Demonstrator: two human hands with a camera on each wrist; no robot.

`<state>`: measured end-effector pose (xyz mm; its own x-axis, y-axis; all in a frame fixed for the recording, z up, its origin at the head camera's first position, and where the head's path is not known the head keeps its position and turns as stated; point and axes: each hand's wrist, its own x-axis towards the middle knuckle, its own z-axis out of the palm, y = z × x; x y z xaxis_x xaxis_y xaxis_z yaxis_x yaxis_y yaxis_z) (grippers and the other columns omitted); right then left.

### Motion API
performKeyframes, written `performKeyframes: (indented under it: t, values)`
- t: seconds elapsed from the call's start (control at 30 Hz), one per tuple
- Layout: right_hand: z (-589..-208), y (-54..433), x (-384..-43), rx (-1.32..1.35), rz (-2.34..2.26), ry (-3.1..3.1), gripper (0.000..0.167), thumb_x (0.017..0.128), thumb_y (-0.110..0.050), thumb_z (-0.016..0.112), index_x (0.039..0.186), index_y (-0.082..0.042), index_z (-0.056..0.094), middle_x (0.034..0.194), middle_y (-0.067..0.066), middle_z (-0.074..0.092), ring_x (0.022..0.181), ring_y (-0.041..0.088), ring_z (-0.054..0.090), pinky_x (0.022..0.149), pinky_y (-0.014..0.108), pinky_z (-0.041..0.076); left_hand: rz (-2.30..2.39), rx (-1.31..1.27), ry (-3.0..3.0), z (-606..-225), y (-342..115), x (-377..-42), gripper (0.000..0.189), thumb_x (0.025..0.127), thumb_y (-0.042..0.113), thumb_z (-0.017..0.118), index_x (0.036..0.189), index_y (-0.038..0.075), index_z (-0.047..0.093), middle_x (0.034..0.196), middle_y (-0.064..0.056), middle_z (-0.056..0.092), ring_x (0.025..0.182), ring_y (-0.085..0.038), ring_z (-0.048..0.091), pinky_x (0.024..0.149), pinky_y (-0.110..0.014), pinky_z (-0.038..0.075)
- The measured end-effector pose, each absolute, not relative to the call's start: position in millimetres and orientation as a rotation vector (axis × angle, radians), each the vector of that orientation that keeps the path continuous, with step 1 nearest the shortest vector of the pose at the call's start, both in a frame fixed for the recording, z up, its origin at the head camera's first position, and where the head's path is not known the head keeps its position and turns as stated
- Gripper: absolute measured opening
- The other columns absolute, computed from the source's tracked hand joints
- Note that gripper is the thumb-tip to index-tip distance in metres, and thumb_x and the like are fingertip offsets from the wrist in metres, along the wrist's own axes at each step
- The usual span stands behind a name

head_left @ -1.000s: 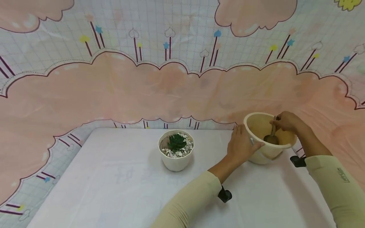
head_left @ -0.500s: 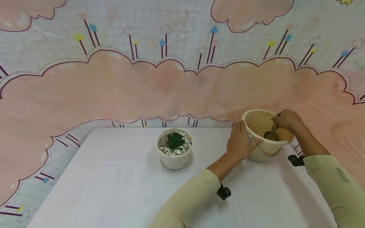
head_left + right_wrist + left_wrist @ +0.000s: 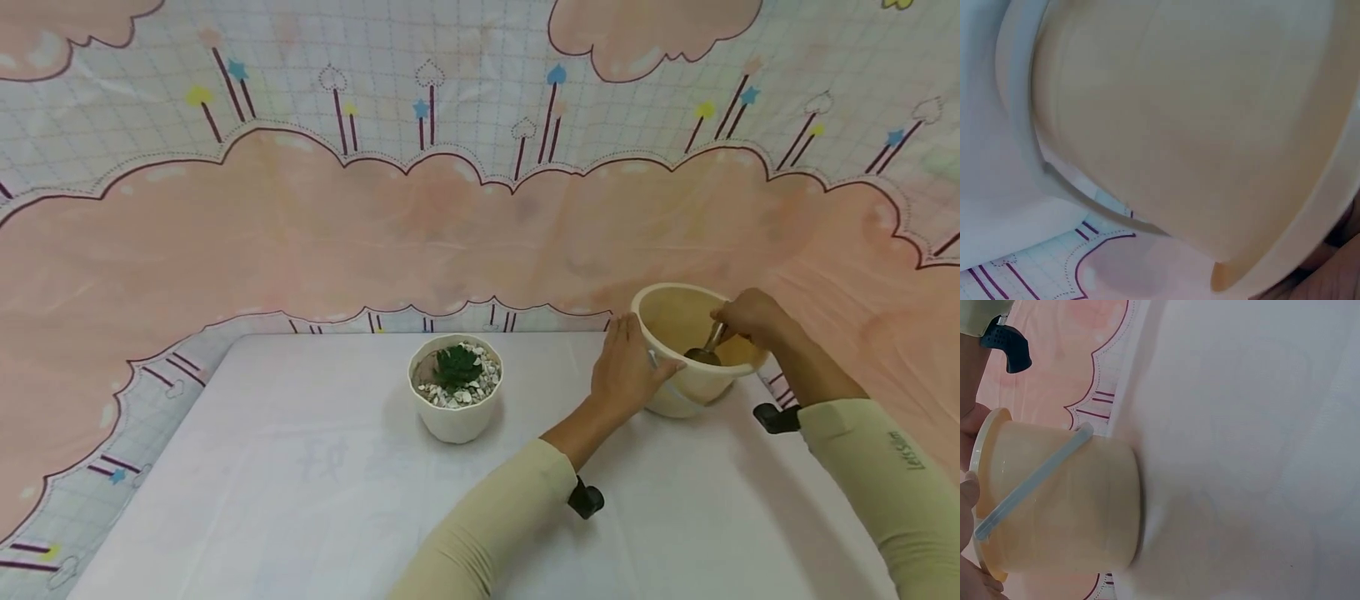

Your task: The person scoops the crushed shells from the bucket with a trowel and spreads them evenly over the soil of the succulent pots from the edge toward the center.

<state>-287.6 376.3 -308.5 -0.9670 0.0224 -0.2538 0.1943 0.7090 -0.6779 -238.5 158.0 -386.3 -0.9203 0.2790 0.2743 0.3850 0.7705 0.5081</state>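
Observation:
A cream bucket point(image 3: 675, 402) stands at the back right of the white table. My left hand point(image 3: 624, 371) rests against its near left side, fingers straight up toward the rim and thumb stretched across the front. My right hand point(image 3: 753, 319) reaches over the far right rim and grips the handle of a short scoop point(image 3: 703, 356), whose rounded bowl is down inside the bucket. What lies at the bucket's bottom is hidden. A pale carrying handle point(image 3: 1038, 478) hangs across the bucket's side in the left wrist view. The right wrist view shows the bucket wall point(image 3: 1179, 125) close up.
A white pot point(image 3: 454, 421) with a green succulent point(image 3: 457, 367) and pale pebbles stands left of the bucket, near the table's back edge. A patterned pink cloth point(image 3: 375, 242) hangs behind the white table point(image 3: 300, 492).
The scoop has tilted inside the bucket as my right hand works its handle. My left hand stays against the bucket. The whole head view has shifted slightly.

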Motion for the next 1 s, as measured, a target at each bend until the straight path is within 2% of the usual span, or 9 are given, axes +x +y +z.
performKeyframes:
  t: [0.13, 0.27, 0.5, 0.63, 0.77, 0.83, 1.0]
  values:
    - [-309.6, 373.5, -286.2, 0.180, -1.240, 2.514, 0.039, 0.108, -0.009, 0.053, 0.084, 0.013, 0.075, 0.066, 0.009, 0.073, 0.044, 0.004, 0.037, 0.046, 0.021, 0.034, -0.867, -0.530, -2.774, -385.6, 156.2, -239.2, 0.099, 0.094, 0.062, 0.071, 0.162, 0.000, 0.033, 0.164, -0.012, 0.039, 0.153, -0.020, 0.033, 0.115, -0.027, 0.038]
    - [-307.1, 369.6, -286.7, 0.131, -1.190, 2.498, 0.042, 0.110, -0.015, 0.053, 0.092, 0.015, 0.077, 0.074, 0.012, 0.076, 0.043, 0.003, 0.033, 0.045, 0.023, 0.033, -0.886, -0.529, -2.740, -385.1, 154.9, -241.6, 0.097, 0.094, 0.060, 0.073, 0.160, 0.000, 0.036, 0.161, -0.011, 0.043, 0.150, -0.018, 0.039, 0.108, -0.026, 0.046]
    - [-303.8, 374.7, -286.2, 0.103, -1.106, 2.485, 0.042, 0.110, -0.016, 0.054, 0.094, 0.014, 0.078, 0.082, 0.016, 0.078, 0.044, 0.004, 0.034, 0.046, 0.023, 0.034, -0.888, -0.531, -2.729, -387.2, 157.3, -240.9, 0.097, 0.092, 0.060, 0.076, 0.159, 0.001, 0.038, 0.158, -0.011, 0.046, 0.147, -0.018, 0.042, 0.104, -0.026, 0.050]
    - [-306.6, 375.9, -285.1, 0.113, -1.128, 2.449, 0.043, 0.110, -0.016, 0.053, 0.089, 0.010, 0.080, 0.075, 0.011, 0.076, 0.045, 0.003, 0.036, 0.046, 0.021, 0.035, -0.891, -0.513, -2.750, -388.8, 158.9, -239.2, 0.097, 0.092, 0.060, 0.076, 0.160, 0.002, 0.038, 0.159, -0.011, 0.045, 0.148, -0.018, 0.041, 0.103, -0.027, 0.051]
    - [-308.9, 373.7, -286.6, 0.161, -1.188, 2.421, 0.042, 0.110, -0.014, 0.052, 0.086, 0.010, 0.077, 0.066, 0.007, 0.073, 0.046, 0.003, 0.052, 0.047, 0.018, 0.040, -0.862, -0.515, -2.746, -389.6, 159.4, -239.7, 0.097, 0.092, 0.061, 0.075, 0.160, 0.001, 0.038, 0.160, -0.012, 0.044, 0.150, -0.020, 0.039, 0.106, -0.027, 0.048]
    - [-309.0, 372.3, -287.5, 0.209, -1.228, 2.402, 0.040, 0.110, -0.012, 0.051, 0.089, 0.013, 0.074, 0.066, 0.008, 0.072, 0.050, 0.007, 0.063, 0.049, 0.018, 0.047, -0.854, -0.524, -2.742, -389.6, 159.7, -240.4, 0.098, 0.093, 0.061, 0.074, 0.160, 0.000, 0.037, 0.161, -0.013, 0.044, 0.150, -0.021, 0.039, 0.108, -0.027, 0.047]
    - [-308.2, 367.0, -289.9, 0.321, -1.365, 2.332, 0.031, 0.110, -0.009, 0.050, 0.098, 0.017, 0.062, 0.069, 0.013, 0.072, 0.060, 0.018, 0.074, 0.063, 0.027, 0.061, -0.843, -0.528, -2.738, -388.0, 159.8, -242.8, 0.098, 0.093, 0.062, 0.073, 0.159, 0.000, 0.038, 0.159, -0.013, 0.045, 0.148, -0.020, 0.042, 0.105, -0.026, 0.049]
